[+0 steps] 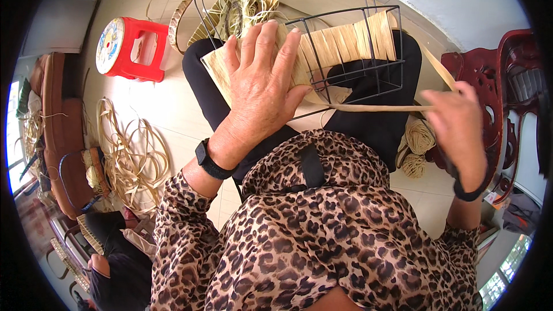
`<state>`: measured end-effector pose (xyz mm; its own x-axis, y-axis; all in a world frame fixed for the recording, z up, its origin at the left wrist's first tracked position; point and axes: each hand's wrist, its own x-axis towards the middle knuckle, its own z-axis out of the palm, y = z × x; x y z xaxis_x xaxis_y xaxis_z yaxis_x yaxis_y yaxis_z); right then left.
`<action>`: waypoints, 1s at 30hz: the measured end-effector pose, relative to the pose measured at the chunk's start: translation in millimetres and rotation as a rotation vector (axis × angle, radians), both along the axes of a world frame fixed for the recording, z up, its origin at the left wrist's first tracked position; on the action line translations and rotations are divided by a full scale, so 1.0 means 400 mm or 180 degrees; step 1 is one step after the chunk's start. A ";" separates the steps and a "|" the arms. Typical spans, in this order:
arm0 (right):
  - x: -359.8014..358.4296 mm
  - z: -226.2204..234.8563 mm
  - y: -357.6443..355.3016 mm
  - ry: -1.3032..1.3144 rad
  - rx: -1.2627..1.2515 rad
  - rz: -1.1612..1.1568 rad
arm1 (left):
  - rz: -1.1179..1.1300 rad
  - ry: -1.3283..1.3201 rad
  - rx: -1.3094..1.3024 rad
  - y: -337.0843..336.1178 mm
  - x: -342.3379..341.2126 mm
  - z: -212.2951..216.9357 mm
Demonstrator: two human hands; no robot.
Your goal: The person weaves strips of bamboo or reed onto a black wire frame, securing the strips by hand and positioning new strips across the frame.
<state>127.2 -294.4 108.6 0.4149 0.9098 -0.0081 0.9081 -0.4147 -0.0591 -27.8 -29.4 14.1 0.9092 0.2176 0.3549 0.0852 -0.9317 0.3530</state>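
A black wire basket frame [348, 14] rests across my lap, partly wrapped in pale straw-coloured raffia [351, 40]. My left hand [259, 78] lies flat over the wrapped left part, fingers spread, hiding some of it. From beside its thumb, a raffia strip [380, 107] stretches tight to the right. My right hand [458, 121], smeared by motion, is closed on that strip, off to the right of the frame. A further length of the strip runs from the right hand up toward the frame's right end.
Loose flat strips [135, 164] lie heaped on the floor at left, below a red plastic stool [151, 57]. Beyond my knees sits a striped bag [268, 4] with pale strands. Yarn balls [419, 138] and a carved dark-red chair [475, 60] are right. Another person [124, 276] sits lower left.
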 end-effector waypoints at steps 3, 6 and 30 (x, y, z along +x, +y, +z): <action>0.085 0.064 -0.135 -0.0524 -0.0171 -0.0733 | -0.0043 -0.0041 0.0045 0.001 0.003 0.013; 0.119 0.110 -0.226 -0.0620 -0.0664 -0.1263 | -0.0154 -0.0064 0.0090 0.006 0.011 0.012; 0.189 0.165 0.369 0.1071 -0.0796 0.0155 | 0.0225 -0.0296 0.1165 -0.056 0.037 -0.028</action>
<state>202.8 -146.9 174.5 0.3081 0.8810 -0.3590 0.8741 -0.4110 -0.2587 -12.8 -51.8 3.1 0.8568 0.1221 0.5011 0.1370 -0.9906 0.0072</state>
